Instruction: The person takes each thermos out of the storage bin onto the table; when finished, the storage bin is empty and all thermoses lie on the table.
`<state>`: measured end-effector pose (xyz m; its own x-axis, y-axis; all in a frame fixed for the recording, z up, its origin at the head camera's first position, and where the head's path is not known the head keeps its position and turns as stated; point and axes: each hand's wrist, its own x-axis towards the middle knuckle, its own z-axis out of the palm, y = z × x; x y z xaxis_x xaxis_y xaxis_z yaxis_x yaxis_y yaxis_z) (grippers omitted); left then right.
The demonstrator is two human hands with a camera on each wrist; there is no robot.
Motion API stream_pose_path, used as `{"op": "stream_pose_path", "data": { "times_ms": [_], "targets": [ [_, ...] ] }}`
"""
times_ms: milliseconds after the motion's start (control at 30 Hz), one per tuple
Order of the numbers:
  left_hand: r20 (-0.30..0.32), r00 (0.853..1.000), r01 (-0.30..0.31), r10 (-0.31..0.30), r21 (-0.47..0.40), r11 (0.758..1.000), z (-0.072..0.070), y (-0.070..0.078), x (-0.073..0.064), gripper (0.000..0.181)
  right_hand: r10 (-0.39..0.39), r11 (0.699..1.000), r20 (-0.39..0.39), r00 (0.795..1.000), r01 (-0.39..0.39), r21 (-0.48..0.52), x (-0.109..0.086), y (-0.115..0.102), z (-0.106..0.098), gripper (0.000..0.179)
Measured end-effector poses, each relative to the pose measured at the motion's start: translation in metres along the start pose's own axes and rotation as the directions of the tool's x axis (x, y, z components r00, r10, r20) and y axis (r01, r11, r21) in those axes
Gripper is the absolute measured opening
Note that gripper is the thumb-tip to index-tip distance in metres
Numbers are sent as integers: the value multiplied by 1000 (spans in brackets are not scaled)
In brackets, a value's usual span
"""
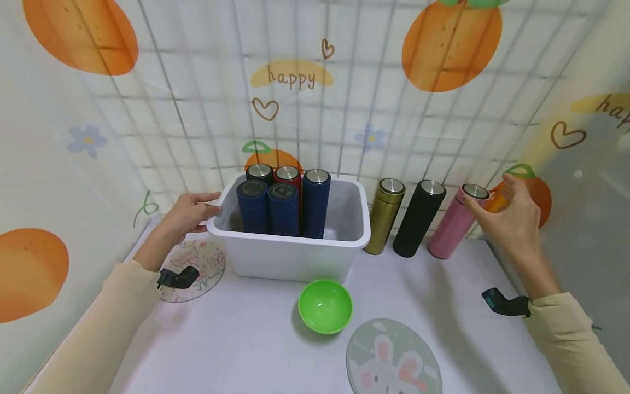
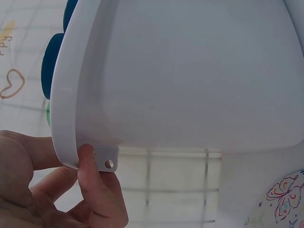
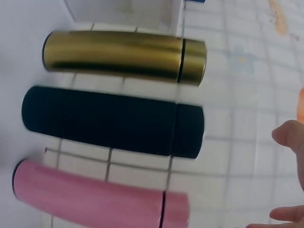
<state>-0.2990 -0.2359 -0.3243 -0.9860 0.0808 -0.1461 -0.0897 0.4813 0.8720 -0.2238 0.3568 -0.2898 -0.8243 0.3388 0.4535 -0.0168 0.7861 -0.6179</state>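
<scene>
My left hand (image 1: 189, 214) pinches the left rim of a white plastic bin (image 1: 290, 257); the left wrist view shows thumb and fingers on either side of the rim beside a small holed tab (image 2: 109, 164). Several flasks stand inside, among them a dark blue flask (image 1: 316, 202) and a red one (image 1: 287, 174) partly hidden. My right hand (image 1: 514, 219) is by the cap of a pink flask (image 1: 453, 227), thumb and fingers spread. In the right wrist view a gap shows between the thumb (image 3: 287, 134) and the pink cap. Left of it stand a black flask (image 1: 418, 219) and a gold flask (image 1: 384, 219).
A bright green bowl (image 1: 325, 307) sits in front of the bin. Nearer lies a round rabbit mat (image 1: 394, 355), and a butterfly-patterned mat (image 1: 211, 268) is under the left forearm. A wire grid behind a printed curtain (image 1: 295, 126) closes off the back.
</scene>
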Motion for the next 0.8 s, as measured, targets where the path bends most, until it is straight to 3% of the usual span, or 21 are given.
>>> {"op": "stream_pose_path", "data": {
  "times_ms": [267,433,800],
  "targets": [
    [-19,1000,5,-5,9,1000,1,-2,-1,60,-98,994,-9,995,98,44,-13,-25,6,84],
    [-27,1000,12,-12,17,1000,1,-3,-1,60,-163,983,33,986,160,86,-21,-41,16,83],
    [-38,999,-4,5,18,1000,2,-2,-1,60,-309,934,62,949,291,208,-32,-71,41,70]
  ]
}}
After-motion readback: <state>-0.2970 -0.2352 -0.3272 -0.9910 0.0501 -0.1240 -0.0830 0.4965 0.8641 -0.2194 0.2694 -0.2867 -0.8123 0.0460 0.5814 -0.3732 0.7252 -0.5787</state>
